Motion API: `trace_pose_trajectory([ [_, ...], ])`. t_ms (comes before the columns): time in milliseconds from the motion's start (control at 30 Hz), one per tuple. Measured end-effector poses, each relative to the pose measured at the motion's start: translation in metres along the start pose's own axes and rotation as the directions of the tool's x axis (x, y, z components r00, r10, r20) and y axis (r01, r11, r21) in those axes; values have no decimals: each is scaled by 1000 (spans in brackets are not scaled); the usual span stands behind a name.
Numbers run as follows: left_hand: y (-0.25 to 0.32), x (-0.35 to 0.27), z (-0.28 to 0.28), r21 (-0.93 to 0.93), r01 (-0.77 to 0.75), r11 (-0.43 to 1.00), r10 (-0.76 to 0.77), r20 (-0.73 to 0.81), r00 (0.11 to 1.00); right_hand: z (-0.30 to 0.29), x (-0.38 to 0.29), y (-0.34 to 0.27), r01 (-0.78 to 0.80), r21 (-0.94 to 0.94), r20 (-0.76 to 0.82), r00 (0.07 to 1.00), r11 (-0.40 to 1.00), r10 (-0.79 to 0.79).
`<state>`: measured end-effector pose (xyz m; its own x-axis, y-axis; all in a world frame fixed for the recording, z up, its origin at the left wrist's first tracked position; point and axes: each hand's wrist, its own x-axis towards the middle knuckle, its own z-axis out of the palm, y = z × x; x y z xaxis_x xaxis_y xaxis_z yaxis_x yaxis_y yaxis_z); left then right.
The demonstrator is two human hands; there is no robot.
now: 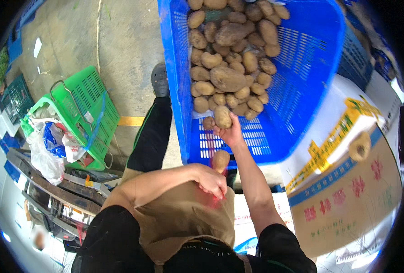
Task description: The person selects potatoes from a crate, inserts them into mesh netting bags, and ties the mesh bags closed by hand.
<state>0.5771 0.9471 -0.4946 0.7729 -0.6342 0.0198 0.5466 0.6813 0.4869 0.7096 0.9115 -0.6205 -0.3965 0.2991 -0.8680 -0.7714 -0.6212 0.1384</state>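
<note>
My right hand (232, 131) holds a potato (222, 117) at the near end of a blue plastic crate (309, 85). A smaller potato (208, 123) is just left of the held one. Many potatoes (227, 78) of mixed sizes lie heaped in the crate beyond my hand. My left hand (211, 181) is in front of my tan apron, its fingers curled on some thin red material (215, 201), blurred, perhaps a plastic bag. Another potato (220, 161) shows just beyond that hand, with red around its lower end; what supports it is hidden.
A green plastic basket (103, 119) with plastic bags (46, 150) stands on the concrete floor at left. At right are a white box with yellow tape (328, 146) and a printed cardboard box (345, 204), with a potato (359, 146) on it. A person (38, 235) appears at lower left.
</note>
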Motion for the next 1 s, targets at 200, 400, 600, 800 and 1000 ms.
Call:
trace_pose_trajectory([
  [200,56,-53,96,-111,-150,982,131,-167,977,94,-145,3,129,200,175,971,971,-165],
  [400,72,-88,210,332,-488,807,572,-643,509,160,-206,26,260,179,268,915,949,-301],
  [600,101,-115,344,650,-242,720,646,-755,-107,199,-255,42,344,80,414,842,935,-346],
  [800,71,-118,468,854,-468,230,612,-500,-613,258,-299,85,263,-11,590,781,965,-206],
  [1000,21,-132,578,927,-370,-63,431,-309,-848,320,-312,193,192,-350,732,667,917,140],
])
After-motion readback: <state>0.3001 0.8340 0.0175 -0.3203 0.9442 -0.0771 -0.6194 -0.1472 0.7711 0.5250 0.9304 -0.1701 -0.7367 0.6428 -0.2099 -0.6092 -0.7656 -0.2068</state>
